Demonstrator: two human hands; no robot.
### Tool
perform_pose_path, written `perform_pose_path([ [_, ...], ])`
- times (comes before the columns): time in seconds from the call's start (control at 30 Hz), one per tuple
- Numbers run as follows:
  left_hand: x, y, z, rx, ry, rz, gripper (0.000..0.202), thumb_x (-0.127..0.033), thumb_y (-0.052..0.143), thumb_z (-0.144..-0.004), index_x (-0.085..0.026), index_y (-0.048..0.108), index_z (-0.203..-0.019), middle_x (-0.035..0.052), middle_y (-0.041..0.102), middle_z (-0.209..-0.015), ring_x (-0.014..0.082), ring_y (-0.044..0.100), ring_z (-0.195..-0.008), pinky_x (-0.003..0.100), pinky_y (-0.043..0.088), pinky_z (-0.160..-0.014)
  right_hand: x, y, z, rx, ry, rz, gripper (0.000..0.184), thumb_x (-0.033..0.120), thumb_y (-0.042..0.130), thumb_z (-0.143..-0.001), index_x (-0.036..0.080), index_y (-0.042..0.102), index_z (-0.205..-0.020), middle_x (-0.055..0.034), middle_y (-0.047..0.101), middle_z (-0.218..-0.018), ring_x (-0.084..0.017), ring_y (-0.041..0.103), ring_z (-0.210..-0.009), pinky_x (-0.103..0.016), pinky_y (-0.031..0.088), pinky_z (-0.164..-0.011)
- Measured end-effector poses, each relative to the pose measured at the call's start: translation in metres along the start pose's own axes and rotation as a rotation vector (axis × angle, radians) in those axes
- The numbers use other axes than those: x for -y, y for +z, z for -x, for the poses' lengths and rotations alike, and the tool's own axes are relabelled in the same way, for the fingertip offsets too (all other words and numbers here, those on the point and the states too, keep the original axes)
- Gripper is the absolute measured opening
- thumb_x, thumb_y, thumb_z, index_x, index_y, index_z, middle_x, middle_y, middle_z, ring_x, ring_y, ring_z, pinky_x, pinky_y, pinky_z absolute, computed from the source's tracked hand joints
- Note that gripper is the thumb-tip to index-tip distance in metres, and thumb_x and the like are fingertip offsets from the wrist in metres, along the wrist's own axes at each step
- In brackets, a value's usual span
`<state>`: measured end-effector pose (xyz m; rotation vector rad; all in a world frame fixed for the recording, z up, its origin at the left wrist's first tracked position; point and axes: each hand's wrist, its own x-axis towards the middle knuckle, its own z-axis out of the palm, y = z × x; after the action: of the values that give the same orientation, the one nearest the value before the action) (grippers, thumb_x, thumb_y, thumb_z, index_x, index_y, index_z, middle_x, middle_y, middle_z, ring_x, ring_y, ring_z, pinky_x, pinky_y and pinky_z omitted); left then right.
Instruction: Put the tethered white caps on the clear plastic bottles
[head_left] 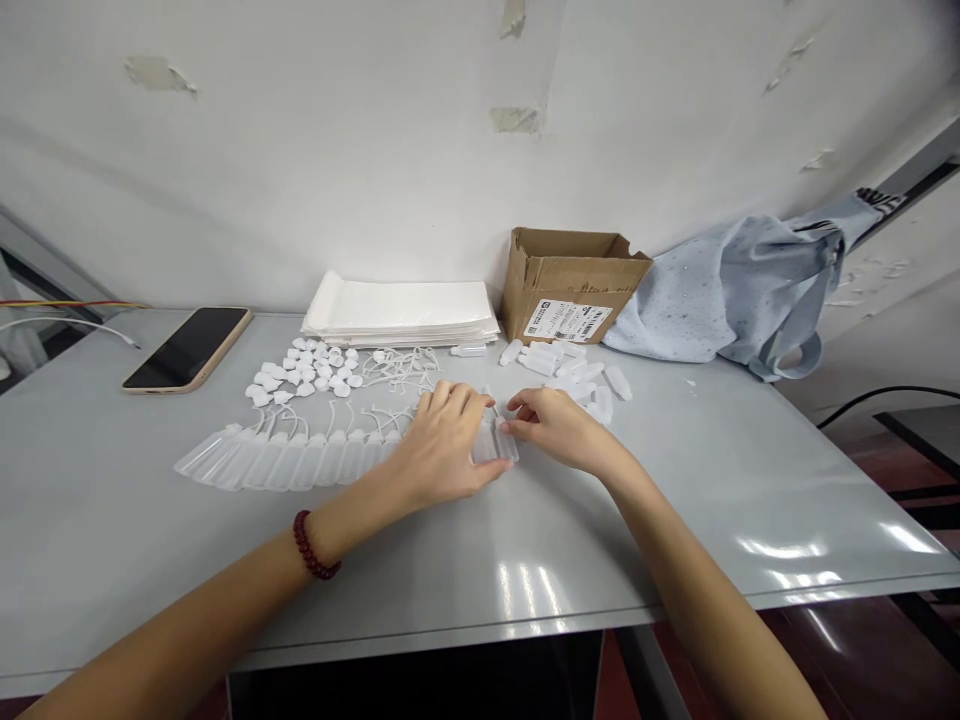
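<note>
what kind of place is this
Probably a small hand-packing or assembly workspace. The signs are rows of small plastic bottles, a heap of white caps with cords, and a stack of white plastic bags beside a cardboard box.

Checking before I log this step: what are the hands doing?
Left hand: curled around a translucent plastic bottle, grip unclear.
Right hand: fingertips on the same bottle, grip unclear.
</note>
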<state>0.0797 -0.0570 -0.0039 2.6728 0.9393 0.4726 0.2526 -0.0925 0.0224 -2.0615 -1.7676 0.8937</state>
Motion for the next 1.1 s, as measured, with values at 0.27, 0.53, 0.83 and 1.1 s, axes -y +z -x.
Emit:
perform_pose_path([
  [0.27, 0.0005, 0.0, 0.0004, -0.013, 0.01, -0.001, 0.06, -0.051, 0.068, -0.073, -0.012, 0.052, -0.115, 0.0129, 0.057, -0.112, 0.0303, 0.044, -0.105, 0.046, 0.041, -0.089, 0.0019, -0.0029, 0.0015, 0.01, 0.027, 0.017, 0.03, 0.026, 0.064, -0.08, 0.01, 0.063, -0.106, -0.0098, 0.069, -0.091, -0.02, 0.063, -0.082, -0.027, 0.045, -0.066],
  [0.53, 0.0015, 0.0008, 0.0006, -0.058, 0.03, 0.012, 0.057, -0.05, 0.069, -0.073, -0.014, 0.053, -0.115, 0.0125, 0.058, -0.111, 0.031, 0.045, -0.104, 0.046, 0.041, -0.087, 0.001, -0.0014, 0.0018, 0.025, 0.015, 0.001, 0.03, 0.025, 0.062, -0.081, 0.009, 0.063, -0.106, -0.0089, 0.069, -0.087, -0.018, 0.063, -0.078, -0.027, 0.044, -0.064],
  [0.83, 0.0007, -0.0001, 0.0003, -0.082, 0.032, 0.019, 0.058, -0.049, 0.07, -0.073, -0.012, 0.053, -0.114, 0.0131, 0.058, -0.111, 0.0303, 0.045, -0.104, 0.046, 0.041, -0.088, 0.0022, 0.0013, 0.0012, 0.045, 0.006, -0.037, 0.029, 0.023, 0.062, -0.082, 0.008, 0.061, -0.107, -0.0076, 0.068, -0.081, -0.018, 0.062, -0.075, -0.027, 0.043, -0.064],
  [1.1, 0.001, 0.0, -0.0005, -0.099, 0.029, 0.045, 0.057, -0.046, 0.073, -0.071, -0.014, 0.052, -0.113, 0.0125, 0.058, -0.11, 0.0307, 0.045, -0.104, 0.046, 0.041, -0.087, 0.0058, 0.0024, 0.0014, 0.052, 0.014, -0.09, 0.029, 0.019, 0.06, -0.083, 0.006, 0.06, -0.11, -0.0073, 0.069, -0.078, -0.015, 0.062, -0.064, -0.026, 0.044, -0.062],
])
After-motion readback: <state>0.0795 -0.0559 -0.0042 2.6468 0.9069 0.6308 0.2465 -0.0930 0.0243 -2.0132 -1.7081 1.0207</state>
